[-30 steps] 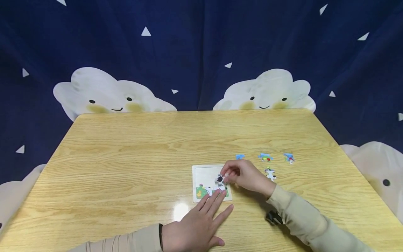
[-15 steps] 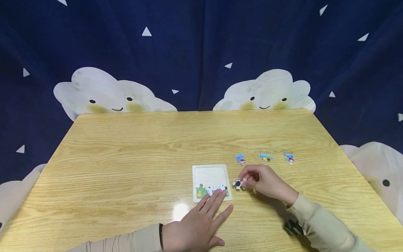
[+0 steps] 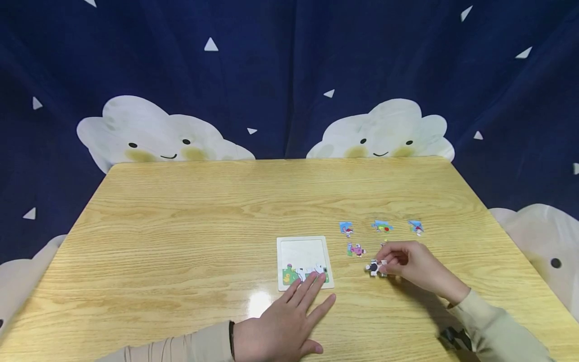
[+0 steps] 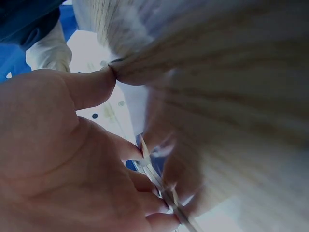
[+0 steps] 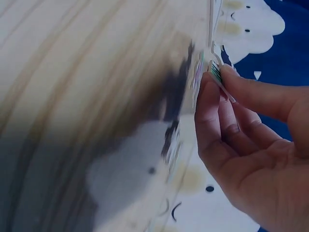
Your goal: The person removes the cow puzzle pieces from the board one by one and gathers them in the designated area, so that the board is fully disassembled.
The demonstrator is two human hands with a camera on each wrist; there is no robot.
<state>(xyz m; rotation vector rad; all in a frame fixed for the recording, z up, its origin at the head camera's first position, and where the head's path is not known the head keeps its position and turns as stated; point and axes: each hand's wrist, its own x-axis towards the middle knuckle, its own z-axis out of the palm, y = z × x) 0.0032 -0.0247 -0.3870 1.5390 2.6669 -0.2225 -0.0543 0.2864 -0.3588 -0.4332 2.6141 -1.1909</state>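
"Across the wooden table [image 3: 181, 216], what has that person got in the right hand [image 3: 413, 266]?"

"A white jigsaw piece with a black spot [image 3: 374, 267], pinched between thumb and fingers. It's to the right of the tray [image 3: 302, 253], well apart from it. Whether it touches the wood, I can't tell from where I'm standing."

"And the left hand [image 3: 287, 322]?"

"Gripping nothing. The fingers are stretched out straight, tips resting on the near part of the tray."

"Is that a bit of picture they're covering?"

"Partly, yes. A printed strip [image 3: 287, 276] runs along the near side, green with a yellow duck and white shapes. Beyond it the tray shows plain white."

"What about the loose pieces?"

"Three bluish pieces [image 3: 382, 226] lie in a row, farther off and to the right. A pink piece [image 3: 358, 250] sits nearer, between the tray and the right hand. One more piece [image 3: 384, 244] is mostly hidden by those fingers."

"And behind, a navy curtain [image 3: 253, 65] with smiling clouds [image 3: 384, 128]."
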